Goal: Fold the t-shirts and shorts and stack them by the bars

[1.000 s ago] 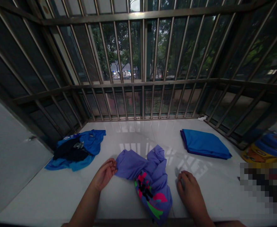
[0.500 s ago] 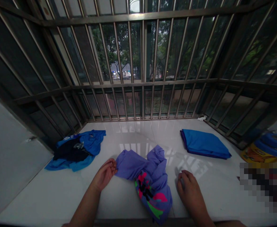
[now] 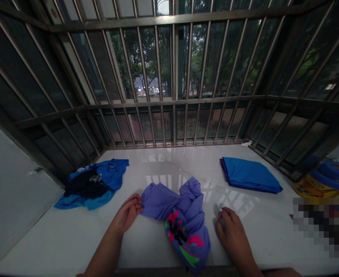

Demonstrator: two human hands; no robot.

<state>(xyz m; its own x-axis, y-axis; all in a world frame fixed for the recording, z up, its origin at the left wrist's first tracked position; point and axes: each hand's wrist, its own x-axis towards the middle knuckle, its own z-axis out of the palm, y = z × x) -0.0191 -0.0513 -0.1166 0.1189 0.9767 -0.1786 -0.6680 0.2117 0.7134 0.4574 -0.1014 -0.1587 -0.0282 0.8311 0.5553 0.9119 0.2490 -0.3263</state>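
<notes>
**Item 1, your left hand** (image 3: pixel 127 214): lower centre-left of the frame, fingers curled and closed on the left edge of the garment, pinching the cloth against the thumb.

**Item 2, your right hand** (image 3: pixel 230 231): lower centre-right, fingers curled with their tips down on the sill, just right of the garment and not touching it. You cannot tell from this view whether the fingers hold anything small.

**Item 3, a lavender T-shirt** (image 3: pixel 187 219): lower centre, bunched and unfolded between your hands, lying on the sill and running down to the bottom of the frame. It carries a pink, green and black print (image 3: pixel 181 238) on its lower part.

**Item 4, a white polished stone window sill** (image 3: pixel 169 161): spans the frame under all the garments and reflects the window bars.

**Item 5, a crumpled blue and black garment** (image 3: pixel 91 184): left of the sill, well apart from your left hand.

**Item 6, a folded bright blue cloth** (image 3: pixel 250 175): upper right of the sill, neatly squared, well apart from your right hand.

**Item 7, a small white scrap** (image 3: pixel 247 144): at the far edge of the sill, against the foot of the bars.

**Item 8, a blue and yellow printed object** (image 3: pixel 321 184): at the right edge of the frame, partly hidden; its kind is hard to tell.

**Item 9, metal window bars** (image 3: pixel 172 102): across the top of the frame, with trees (image 3: pixel 146 57) beyond the glass.
</notes>
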